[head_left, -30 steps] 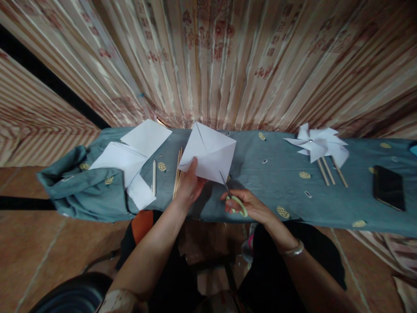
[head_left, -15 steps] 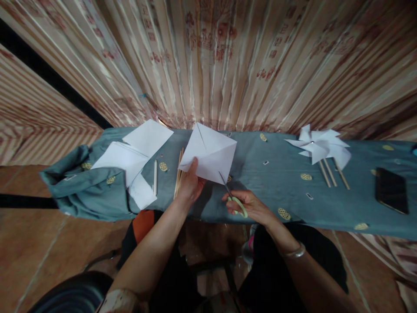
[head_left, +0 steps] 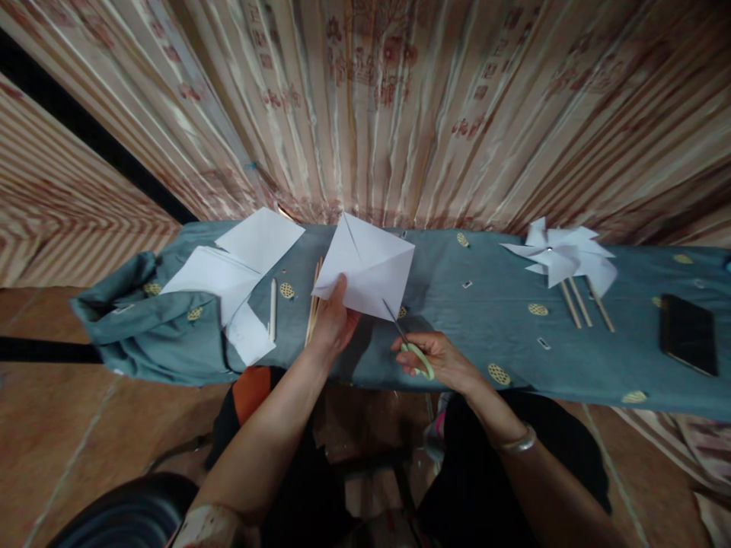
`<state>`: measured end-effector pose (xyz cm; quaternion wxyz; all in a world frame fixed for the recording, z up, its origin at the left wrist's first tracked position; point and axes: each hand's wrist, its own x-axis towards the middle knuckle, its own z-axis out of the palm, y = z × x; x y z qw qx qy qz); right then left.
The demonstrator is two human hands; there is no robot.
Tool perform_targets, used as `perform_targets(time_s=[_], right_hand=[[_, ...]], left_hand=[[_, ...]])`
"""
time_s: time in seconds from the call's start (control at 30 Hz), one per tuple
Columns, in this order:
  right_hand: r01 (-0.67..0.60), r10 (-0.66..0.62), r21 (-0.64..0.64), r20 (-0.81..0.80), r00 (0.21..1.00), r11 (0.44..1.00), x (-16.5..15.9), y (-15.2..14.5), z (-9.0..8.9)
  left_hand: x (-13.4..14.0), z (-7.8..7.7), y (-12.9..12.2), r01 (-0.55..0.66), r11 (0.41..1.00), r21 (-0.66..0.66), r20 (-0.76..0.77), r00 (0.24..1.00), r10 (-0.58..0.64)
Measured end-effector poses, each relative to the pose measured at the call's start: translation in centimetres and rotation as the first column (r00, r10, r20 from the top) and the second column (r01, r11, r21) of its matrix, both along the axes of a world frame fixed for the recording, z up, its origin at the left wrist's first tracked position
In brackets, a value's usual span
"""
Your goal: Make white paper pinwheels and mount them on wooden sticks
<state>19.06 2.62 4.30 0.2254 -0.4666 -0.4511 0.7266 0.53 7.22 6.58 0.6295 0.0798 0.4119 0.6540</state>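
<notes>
A square sheet of white paper [head_left: 374, 262] with diagonal creases is held above the cloth by my left hand [head_left: 333, 320], thumb on top and fingers underneath. One slit runs inward from its far corner. My right hand [head_left: 431, 356] grips scissors [head_left: 419, 358] with pale green handles. Their blades lie at the paper's near right corner, pointing toward its middle. Just left of my left hand, several thin wooden sticks [head_left: 314, 304] lie partly under the paper.
A green-grey cloth [head_left: 457, 327] covers the narrow table. More white paper [head_left: 228, 278] and a white pencil-like stick [head_left: 272, 310] lie at left. Paper pinwheels [head_left: 563, 255] on sticks and a black phone [head_left: 687, 335] are at right. A pleated curtain [head_left: 365, 114] hangs behind.
Almost nothing differs. The paper and the scissors keep the same position, with only a very slight shift of the whole view.
</notes>
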Motion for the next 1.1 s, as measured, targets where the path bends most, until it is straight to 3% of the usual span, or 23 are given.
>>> perform_targets(time_s=[0.6,1.1], right_hand=[[0.039,-0.039,0.015,-0.005,0.999,0.999,-0.02,0.02,0.03],[0.068,-0.068,-0.016,-0.006,0.998,0.998,-0.45,0.15,0.45]], left_hand=[[0.79,0.79,-0.28,-0.010,0.995,-0.098,0.023,1.000,0.012],[0.68,0.79,-0.36,0.000,0.997,-0.073,0.039,0.999,0.003]])
